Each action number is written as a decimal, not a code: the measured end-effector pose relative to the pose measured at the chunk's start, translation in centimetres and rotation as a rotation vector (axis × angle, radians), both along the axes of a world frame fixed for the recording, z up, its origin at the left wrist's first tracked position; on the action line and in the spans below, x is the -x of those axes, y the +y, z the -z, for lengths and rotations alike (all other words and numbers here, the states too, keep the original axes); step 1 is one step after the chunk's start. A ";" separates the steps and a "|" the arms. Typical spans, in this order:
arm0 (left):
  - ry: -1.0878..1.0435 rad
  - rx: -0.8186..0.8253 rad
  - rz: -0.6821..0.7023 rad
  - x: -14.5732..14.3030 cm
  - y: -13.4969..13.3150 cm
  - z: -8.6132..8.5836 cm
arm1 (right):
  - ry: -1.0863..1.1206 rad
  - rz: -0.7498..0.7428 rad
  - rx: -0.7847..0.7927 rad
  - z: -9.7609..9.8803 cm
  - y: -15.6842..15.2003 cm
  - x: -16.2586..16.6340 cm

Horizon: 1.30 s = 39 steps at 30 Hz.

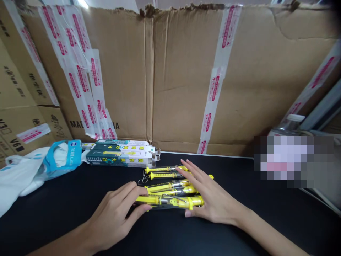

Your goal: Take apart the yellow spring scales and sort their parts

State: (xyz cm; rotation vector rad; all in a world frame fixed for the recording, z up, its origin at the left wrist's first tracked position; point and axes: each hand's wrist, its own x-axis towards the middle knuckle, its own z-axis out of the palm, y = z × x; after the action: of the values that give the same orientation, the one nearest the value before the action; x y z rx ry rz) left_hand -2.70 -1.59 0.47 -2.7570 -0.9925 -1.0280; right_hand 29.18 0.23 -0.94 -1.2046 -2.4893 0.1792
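Observation:
Several clear and yellow tubular spring scales lie roughly side by side on the black table, with wire hooks at some ends. My left hand (117,209) has its thumb and fingers closed round the left end of the nearest spring scale (170,201). Spread across the right ends is my right hand (210,197), its thumb below the nearest scale and its fingers stretched toward the back ones. Its palm hides some of the right ends. Farther back, two more spring scales (162,175) lie parallel, partly under the right fingertips.
Printed spring scale boxes (119,158) are stacked behind, their right flaps open. A white and blue plastic bag (62,156) lies at left. Cardboard walls (183,81) with tape enclose the table (165,236). A capped plastic bottle (293,122) stands at right, beside a blurred patch.

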 end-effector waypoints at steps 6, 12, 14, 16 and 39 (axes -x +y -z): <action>-0.006 -0.008 0.016 0.0 -0.2 0.1 | -0.060 0.048 0.009 0.4 -0.8 0.6; 0.012 -0.129 0.051 0.0 -0.7 -0.4 | -0.083 0.074 0.045 0.3 -2.1 2.4; 0.019 -0.153 0.061 -0.1 -0.9 -0.5 | -0.071 0.066 0.041 0.5 -2.2 3.2; 0.024 -0.165 0.063 -0.1 -0.9 -0.4 | -0.042 0.065 0.011 0.9 -2.2 4.1; -0.008 -0.196 -0.032 -0.4 -0.3 -0.5 | 0.519 -0.030 -0.092 -0.1 -4.6 3.9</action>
State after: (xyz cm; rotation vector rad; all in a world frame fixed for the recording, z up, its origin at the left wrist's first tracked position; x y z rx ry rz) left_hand -2.27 -1.85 0.97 -2.5734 -0.8824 -1.0703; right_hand 25.24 -4.38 -0.88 -0.9381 -2.0381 0.3342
